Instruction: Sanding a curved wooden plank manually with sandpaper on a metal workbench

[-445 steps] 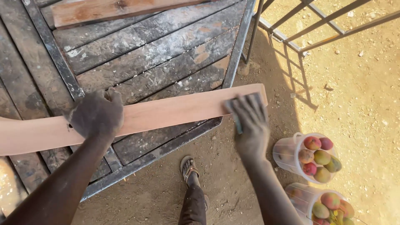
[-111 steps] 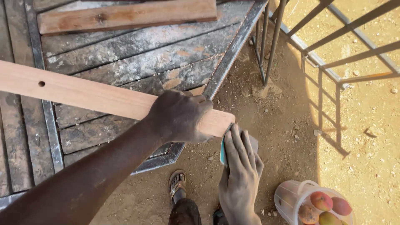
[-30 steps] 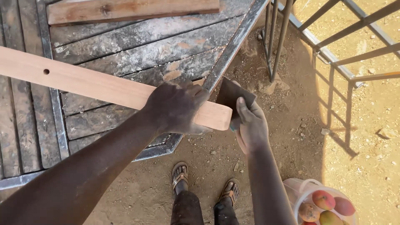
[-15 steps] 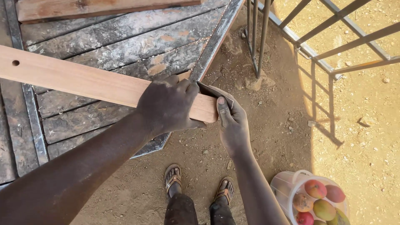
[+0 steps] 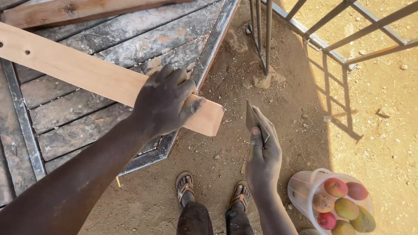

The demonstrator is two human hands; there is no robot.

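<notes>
Wood plank (image 5: 100,78) overhangs the desk (image 5: 130,39), clamped by the left hand (image 5: 163,102); the right hand (image 5: 263,152) pinches sandpaper (image 5: 252,119). Loosened pressure could tip it off.

A weathered plank platform (image 5: 109,48) with a metal frame fills the upper left of the frame — a pale board (image 5: 87,76) lies slanted across it, a darker plank (image 5: 78,8) along the top edge. Bare dirt ground (image 5: 305,113) takes the right, with a bucket of fruit (image 5: 335,202) at lower right.
</notes>
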